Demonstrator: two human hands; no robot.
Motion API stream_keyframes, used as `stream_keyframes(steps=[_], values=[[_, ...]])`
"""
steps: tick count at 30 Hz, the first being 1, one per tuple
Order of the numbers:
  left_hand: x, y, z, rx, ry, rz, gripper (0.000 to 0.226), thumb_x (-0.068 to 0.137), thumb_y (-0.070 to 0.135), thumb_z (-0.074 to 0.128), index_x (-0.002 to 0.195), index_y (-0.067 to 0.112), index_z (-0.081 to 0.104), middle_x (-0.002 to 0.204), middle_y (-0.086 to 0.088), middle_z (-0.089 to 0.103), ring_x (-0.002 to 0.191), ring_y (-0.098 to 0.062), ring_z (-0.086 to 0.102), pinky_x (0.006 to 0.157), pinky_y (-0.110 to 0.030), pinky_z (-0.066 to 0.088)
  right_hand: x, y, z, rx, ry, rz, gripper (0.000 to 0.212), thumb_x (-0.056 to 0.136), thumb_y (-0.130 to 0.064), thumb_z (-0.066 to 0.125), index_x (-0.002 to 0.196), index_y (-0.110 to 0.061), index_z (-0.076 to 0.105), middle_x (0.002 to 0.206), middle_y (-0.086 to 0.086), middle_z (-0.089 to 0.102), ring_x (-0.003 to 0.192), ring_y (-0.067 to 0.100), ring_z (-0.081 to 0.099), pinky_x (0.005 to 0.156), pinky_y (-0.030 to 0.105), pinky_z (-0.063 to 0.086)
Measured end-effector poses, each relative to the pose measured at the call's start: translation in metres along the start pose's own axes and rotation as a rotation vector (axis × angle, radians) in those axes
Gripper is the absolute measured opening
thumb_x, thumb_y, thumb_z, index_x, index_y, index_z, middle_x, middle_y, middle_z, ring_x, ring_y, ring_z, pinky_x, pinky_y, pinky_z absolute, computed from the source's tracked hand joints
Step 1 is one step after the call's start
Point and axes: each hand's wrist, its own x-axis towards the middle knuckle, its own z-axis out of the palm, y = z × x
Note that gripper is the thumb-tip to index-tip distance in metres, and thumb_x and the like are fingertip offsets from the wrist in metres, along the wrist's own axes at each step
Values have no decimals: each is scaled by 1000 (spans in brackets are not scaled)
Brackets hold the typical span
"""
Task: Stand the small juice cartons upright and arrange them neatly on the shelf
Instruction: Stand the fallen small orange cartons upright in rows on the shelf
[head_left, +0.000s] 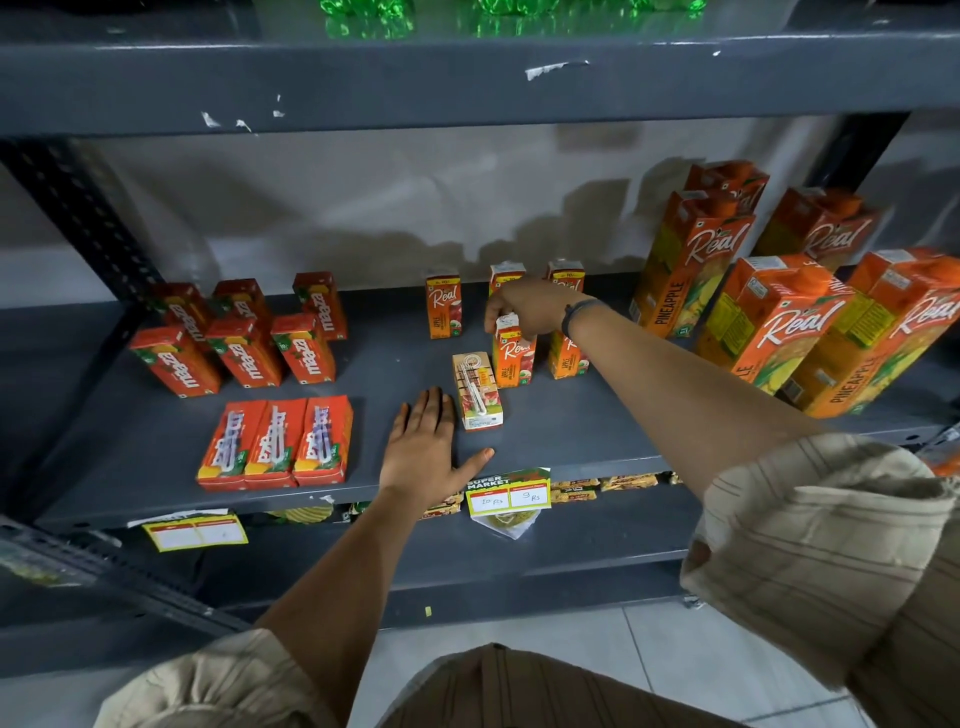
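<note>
Several small orange Real apple cartons stand upright mid-shelf, one at the back left (443, 305). My right hand (527, 306) grips the top of an upright small apple carton (513, 358) in the front row. Another upright carton (566, 358) stands just right of it, partly behind my wrist. One small carton (477, 391) lies flat with its straw side up, just in front. My left hand (423, 441) rests flat and open on the grey shelf (571, 431), just left of the lying carton.
Red Maaza cartons (244, 338) stand at the left, with three more lying flat (275, 441) near the front edge. Tall Real pineapple cartons (779, 317) lean at the right. A price label (508, 496) hangs from the shelf lip; snack packets sit on the shelf below.
</note>
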Motion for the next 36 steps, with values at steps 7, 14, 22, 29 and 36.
stream_keyframes(steps=[7,14,22,29,36], values=[[-1,-1,0,-7,-2,4,96,79,75,18,146,7,12,156,-12,13,145,-24,7,118,-41,5,-10,-4,-4,-15,-38,11,68,74,7,70,135,-15,49,143,8,48,131,26,44,98,32,41],[-3,-1,-1,20,-10,-2,99,78,76,13,146,5,11,156,-14,13,145,-24,8,118,-41,4,-33,-48,15,-15,363,-57,33,86,-27,65,117,-17,61,119,7,61,108,25,60,82,34,50],[-23,-23,-2,46,-22,-7,107,71,79,-3,146,4,7,157,-14,10,145,-24,5,118,-40,2,-33,-77,99,-24,245,261,58,85,-45,62,127,-9,46,126,16,50,104,36,60,68,35,47],[-34,-35,-3,96,-41,45,108,72,81,15,146,2,3,157,-16,7,145,-26,4,116,-39,1,-36,-93,120,7,321,280,36,89,-9,53,123,-19,52,135,15,37,96,41,57,69,39,51],[-33,-37,-2,55,-34,66,107,74,80,25,146,3,5,156,-16,9,145,-28,6,116,-38,2,-46,-94,101,62,334,263,35,79,-21,74,110,-18,58,128,11,39,98,34,59,73,37,52]])
